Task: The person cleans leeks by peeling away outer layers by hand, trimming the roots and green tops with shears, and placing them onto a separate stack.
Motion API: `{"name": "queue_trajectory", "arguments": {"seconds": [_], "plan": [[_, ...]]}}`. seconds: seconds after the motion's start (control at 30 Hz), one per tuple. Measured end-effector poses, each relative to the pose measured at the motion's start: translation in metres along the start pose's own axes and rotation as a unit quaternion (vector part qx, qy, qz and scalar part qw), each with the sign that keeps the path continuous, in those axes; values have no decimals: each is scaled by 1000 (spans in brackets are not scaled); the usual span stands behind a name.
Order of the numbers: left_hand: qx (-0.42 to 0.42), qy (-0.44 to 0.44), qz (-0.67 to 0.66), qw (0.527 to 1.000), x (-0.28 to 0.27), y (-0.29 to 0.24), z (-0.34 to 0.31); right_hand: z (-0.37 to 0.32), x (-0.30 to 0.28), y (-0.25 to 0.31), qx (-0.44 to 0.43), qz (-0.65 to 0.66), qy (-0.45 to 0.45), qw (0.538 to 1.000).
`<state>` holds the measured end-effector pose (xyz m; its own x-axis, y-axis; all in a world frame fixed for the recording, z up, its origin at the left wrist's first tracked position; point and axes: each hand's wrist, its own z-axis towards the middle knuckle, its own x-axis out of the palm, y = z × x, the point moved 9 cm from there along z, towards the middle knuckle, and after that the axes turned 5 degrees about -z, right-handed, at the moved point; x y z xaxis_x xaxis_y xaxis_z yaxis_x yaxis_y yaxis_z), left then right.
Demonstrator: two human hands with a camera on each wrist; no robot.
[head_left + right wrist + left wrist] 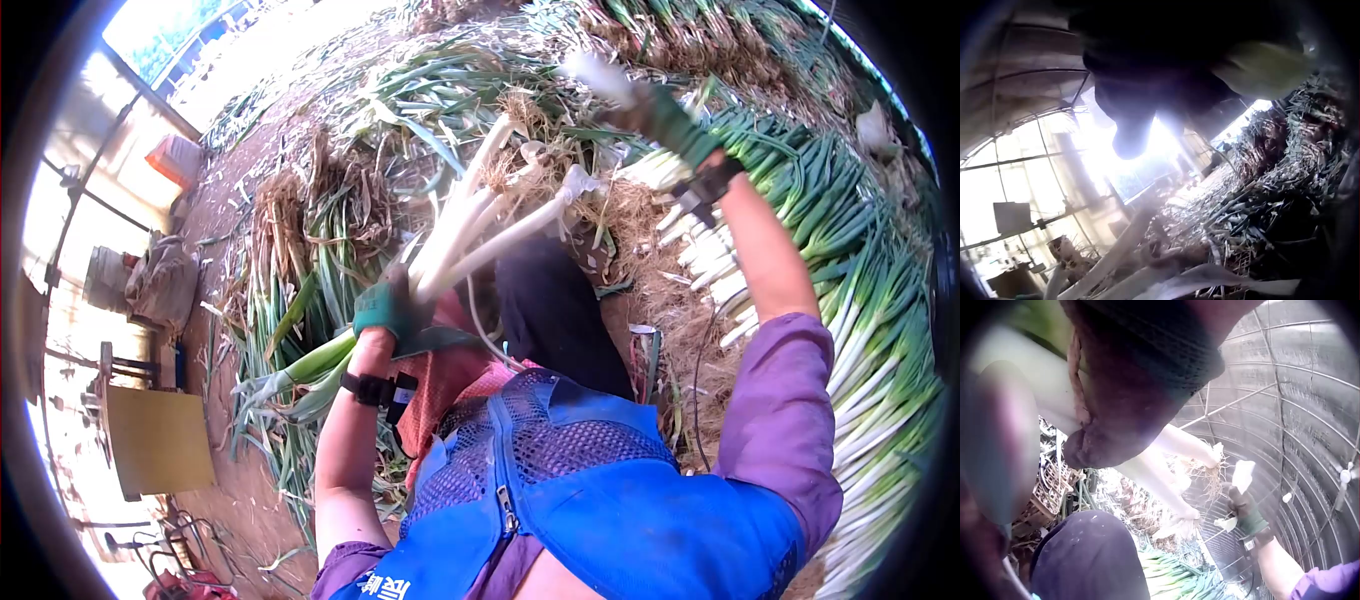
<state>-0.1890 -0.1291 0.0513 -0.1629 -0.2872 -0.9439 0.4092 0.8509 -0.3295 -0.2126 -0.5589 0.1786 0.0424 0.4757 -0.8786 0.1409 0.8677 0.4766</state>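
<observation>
My left hand (385,308), in a green-cuffed glove, grips a small bunch of thick green onions (470,225) around their white shafts. Their roots (525,160) point up and away; the green leaves (315,365) trail behind the hand. In the left wrist view the dark glove (1141,381) wraps the stalks, and the root ends (1210,472) stick out beyond it. My gloved right hand (655,118) is raised off to the right, apart from the bunch. It holds a blurred whitish strip (1244,475) that looks like peeled onion skin, showing on both sides of the fist.
Rows of white-stemmed green onions (840,390) lie along the right. An unpeeled heap (330,250) with brown roots is at the left, with more piles (690,35) at the back. Leaf scraps and root trimmings (665,380) litter the ground. A yellow board (160,440) stands far left.
</observation>
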Motion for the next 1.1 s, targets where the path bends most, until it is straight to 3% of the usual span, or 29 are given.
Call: {"name": "queue_trajectory", "arguments": {"seconds": [0.07,0.1,0.13,0.17,0.23,0.33,0.37,0.4,0.47,0.5,0.63,0.67,0.7,0.77,0.8,0.9,0.97,1.03,1.07,1.1], "plan": [[20,-12,6,1000,4,-3,0,-12,49,63,-153,-19,54,987],[26,-20,9,999,5,-4,-1,-5,76,54,-102,-69,62,990],[32,-28,11,999,5,-5,-2,-5,96,72,-117,-124,89,981],[33,-30,5,999,8,-3,-2,-13,97,84,-38,-170,108,979],[34,-36,-10,999,15,1,0,-7,103,83,-171,-145,-34,974],[34,-39,-8,999,14,0,1,6,98,50,-219,29,-160,962],[31,-31,-9,999,12,-3,2,18,97,34,-193,159,-105,963],[28,-21,-10,999,9,-6,2,18,88,29,-85,203,-91,971],[29,-18,-8,999,7,-6,3,15,74,5,62,393,-142,907],[32,-27,-7,999,6,-7,5,18,67,-20,94,527,-205,820],[49,-34,-18,998,4,-13,4,37,33,-66,30,622,-270,734],[40,-24,-11,999,5,-14,4,45,41,-60,51,543,-178,819],[45,-23,-10,999,6,-18,6,46,56,-46,132,466,-81,871],[51,-21,-6,998,6,-25,5,34,59,7,-23,363,-22,931],[47,-14,-7,999,6,-29,3,43,66,18,-49,266,9,963],[46,-3,-7,999,8,-35,1,48,85,30,12,347,57,936],[61,-15,-7,998,14,-31,2,77,97,15,-100,476,3,874],[50,-11,-10,999,10,-29,1,50,95,31,22,563,60,824],[45,-8,-12,999,8,-29,0,59,100,20,5,591,116,798],[41,-5,-14,999,8,-30,-1,51,89,18,-20,427,80,900]]}}
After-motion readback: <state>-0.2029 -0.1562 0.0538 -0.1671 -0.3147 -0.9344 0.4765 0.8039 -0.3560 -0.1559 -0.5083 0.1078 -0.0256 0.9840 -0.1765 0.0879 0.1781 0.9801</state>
